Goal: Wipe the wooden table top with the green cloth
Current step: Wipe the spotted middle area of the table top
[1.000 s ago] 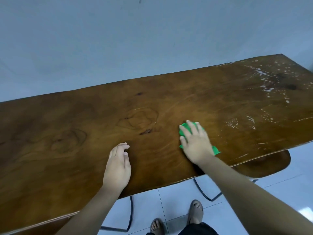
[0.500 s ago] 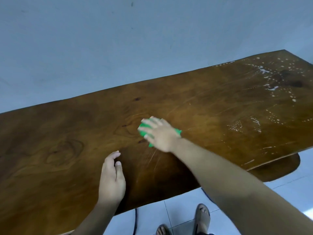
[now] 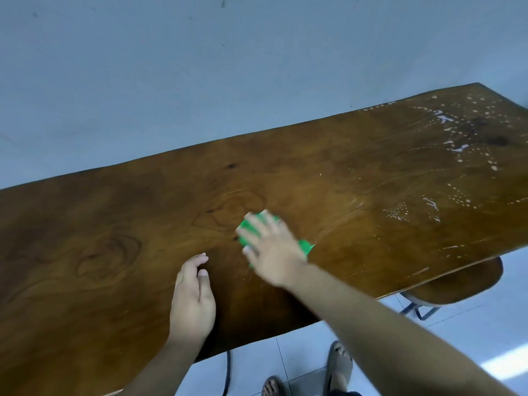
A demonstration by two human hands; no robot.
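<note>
Both hands lie on the wooden table top [image 3: 371, 172]: right hand [image 3: 271, 250], fingers spread flat, presses the green cloth [image 3: 306, 246] beneath it; left hand [image 3: 193, 295] rests nearby, relaxed, holding nothing.

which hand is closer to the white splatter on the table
Right. The right hand, pressing the green cloth, sits left of the white splatter; the left hand is farther left.

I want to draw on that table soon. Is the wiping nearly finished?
Not yet. The left of the wooden table top shows no spots. The right hand presses the green cloth mid-table; the left hand rests beside it. White droplets at the right end are left to wipe.
</note>
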